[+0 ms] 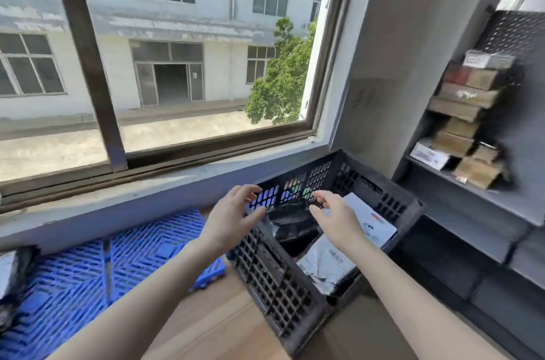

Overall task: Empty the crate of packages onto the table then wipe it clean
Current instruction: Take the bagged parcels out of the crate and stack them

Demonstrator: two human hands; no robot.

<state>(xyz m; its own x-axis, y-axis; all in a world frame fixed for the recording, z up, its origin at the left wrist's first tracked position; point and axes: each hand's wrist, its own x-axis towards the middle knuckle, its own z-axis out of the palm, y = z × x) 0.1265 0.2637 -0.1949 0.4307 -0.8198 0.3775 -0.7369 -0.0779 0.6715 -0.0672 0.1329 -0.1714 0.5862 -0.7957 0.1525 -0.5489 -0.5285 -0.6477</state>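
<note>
"Three packages at least lie in the black crate (pixel 274 280), going by the head view: a black bag (pixel 290 222), a crinkled grey mailer (pixel 327 264) and a white mailer (pixel 374 221). The crate sits on the wooden table (pixel 221 330), just beside a blue pallet (pixel 73 286)."

"And the hands?"

"Both hover over the far end of the crate. The left hand (pixel 233 212) has its fingers spread and loosely bent, holding nothing. The right hand (pixel 336 218) is much the same, with its fingertips close to the black bag. I can't tell whether they touch it."

"So the emptying has barely begun?"

"I'd judge so. The bag looks limp and slippery, so take it with both hands from opposite edges rather than pinching one corner. Lift it clear of the crate wall, then set it on bare wood near the front."

"Why near the front?"

"Probably so the flat mailers beneath can be lifted out without catching on anything."
</note>
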